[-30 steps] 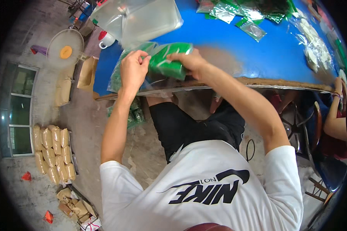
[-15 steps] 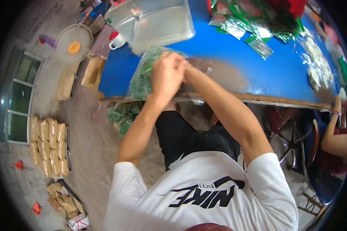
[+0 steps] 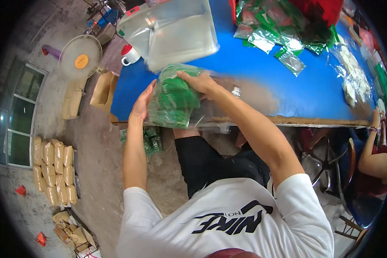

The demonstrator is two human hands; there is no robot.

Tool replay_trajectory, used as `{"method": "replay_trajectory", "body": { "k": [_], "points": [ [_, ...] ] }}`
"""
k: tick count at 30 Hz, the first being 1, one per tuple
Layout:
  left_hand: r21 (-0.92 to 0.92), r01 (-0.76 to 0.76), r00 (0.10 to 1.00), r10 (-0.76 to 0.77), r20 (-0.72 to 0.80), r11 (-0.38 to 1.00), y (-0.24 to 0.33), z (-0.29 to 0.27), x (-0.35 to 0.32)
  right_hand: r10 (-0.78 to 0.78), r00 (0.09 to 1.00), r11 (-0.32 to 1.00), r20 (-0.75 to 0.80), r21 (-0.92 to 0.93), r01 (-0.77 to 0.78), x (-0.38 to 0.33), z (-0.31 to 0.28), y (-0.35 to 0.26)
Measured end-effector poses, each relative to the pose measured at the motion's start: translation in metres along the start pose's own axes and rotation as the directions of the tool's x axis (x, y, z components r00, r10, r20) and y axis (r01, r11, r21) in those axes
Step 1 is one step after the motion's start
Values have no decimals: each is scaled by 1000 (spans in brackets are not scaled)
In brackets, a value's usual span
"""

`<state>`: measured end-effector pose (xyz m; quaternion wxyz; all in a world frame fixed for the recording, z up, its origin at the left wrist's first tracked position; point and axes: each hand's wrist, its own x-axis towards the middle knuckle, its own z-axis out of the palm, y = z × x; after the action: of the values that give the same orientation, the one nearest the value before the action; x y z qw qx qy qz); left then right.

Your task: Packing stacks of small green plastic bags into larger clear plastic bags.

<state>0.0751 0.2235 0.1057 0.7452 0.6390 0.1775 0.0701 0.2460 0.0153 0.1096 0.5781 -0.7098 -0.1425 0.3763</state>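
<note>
A clear plastic bag (image 3: 176,101) filled with green packets is held over the blue table's near edge, at its left end. My right hand (image 3: 201,82) grips the bag's upper right part, thumb on top and the other fingers partly hidden. Along the bag's left side lies my left hand (image 3: 142,101), its fingers stretched out and the palm facing the plastic. A stack of flat clear plastic bags (image 3: 182,41) is on the table just beyond.
The blue table (image 3: 245,64) carries green and silver packets (image 3: 266,36) by a red container (image 3: 320,15), and bagged white pieces (image 3: 352,77). A red-and-white mug (image 3: 130,55) stands at left. More green packets (image 3: 150,141) are below the edge. Another person's arm (image 3: 372,142) shows at right.
My hands were together at the top of the bag; now they are apart, the left at its left side and the right on its upper right. The bag has shifted right and tilted.
</note>
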Motion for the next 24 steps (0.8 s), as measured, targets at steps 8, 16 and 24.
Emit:
{"method": "replay_trajectory", "body": {
  "k": [8,16,24],
  "points": [
    [-183,-87,994,98,54,979,8,38,-11,-276,950,960,-143,-82,267,-32,5,19],
    [-287,-94,982,136,133,953,17,80,-2,-450,879,880,-157,-243,407,-56,-15,32],
    [72,-68,989,57,134,995,14,92,-23,-316,948,948,38,-23,317,-94,-40,20]
  ]
}}
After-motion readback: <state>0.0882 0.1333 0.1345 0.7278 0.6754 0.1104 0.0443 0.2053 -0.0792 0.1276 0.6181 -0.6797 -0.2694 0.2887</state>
